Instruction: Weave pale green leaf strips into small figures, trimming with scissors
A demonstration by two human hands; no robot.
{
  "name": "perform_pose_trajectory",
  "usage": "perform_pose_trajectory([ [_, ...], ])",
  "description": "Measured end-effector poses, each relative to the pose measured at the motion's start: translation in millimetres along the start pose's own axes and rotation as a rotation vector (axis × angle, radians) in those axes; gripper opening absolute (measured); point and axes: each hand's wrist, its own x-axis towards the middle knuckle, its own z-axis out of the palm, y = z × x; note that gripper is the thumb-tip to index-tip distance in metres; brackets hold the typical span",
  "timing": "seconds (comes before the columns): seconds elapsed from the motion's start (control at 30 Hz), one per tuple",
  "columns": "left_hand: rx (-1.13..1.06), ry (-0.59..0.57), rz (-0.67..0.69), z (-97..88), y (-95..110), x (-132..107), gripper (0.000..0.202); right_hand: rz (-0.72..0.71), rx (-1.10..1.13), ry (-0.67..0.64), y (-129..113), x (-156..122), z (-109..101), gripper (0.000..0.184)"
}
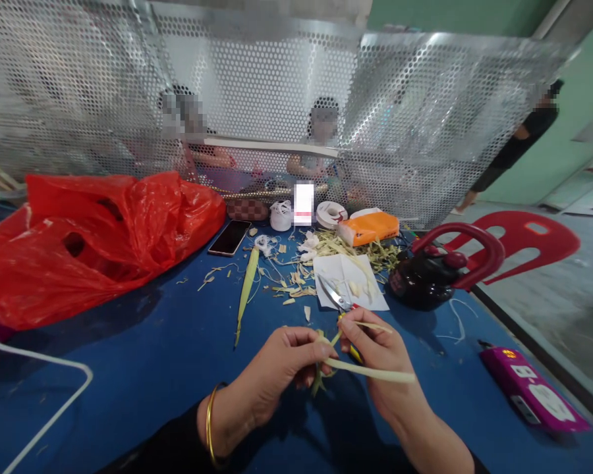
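Observation:
My left hand (296, 359) pinches a small bundle of pale green husk-like plant strips near the table's front. One long flat strip (375, 372) runs from it to the right, across my right wrist. Between thumb and forefinger, my right hand (370, 342) grips a thinner strip (337, 338) of the same material, whose end sticks out to the right. Just beyond my hands lie scissors (335, 295), blades on a white paper sheet (373, 296), handles partly hidden by my right hand. A slender yellow-green pointed husk piece (248, 286) rests farther left.
A red plastic bag (103, 243) fills the left side. Behind are a phone (230, 237), white string (281, 215), a tape roll (331, 214) and an orange packet (370, 228). A dark kettle-like pot (420, 280) and a purple device (531, 388) stand right. People sit beyond the perforated screen (277, 72).

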Motion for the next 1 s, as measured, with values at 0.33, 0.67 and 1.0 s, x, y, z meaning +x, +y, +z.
perform_pose_trajectory([
  [0.33, 0.076, 0.012, 0.085, -1.7, 29, 7, 0.022, 0.078, 0.091, -0.269, -33, 41, 8, 0.029],
  [0.67, 0.058, -0.002, 0.266, -6.6, 82, 36, 0.019, -0.091, 0.258, -0.204, -58, 100, 30, 0.026],
  [1.0, -0.341, 0.131, 0.282, -36.1, 91, 67, 0.016, -0.245, -0.212, 0.029, -24, 113, 20, 0.028],
])
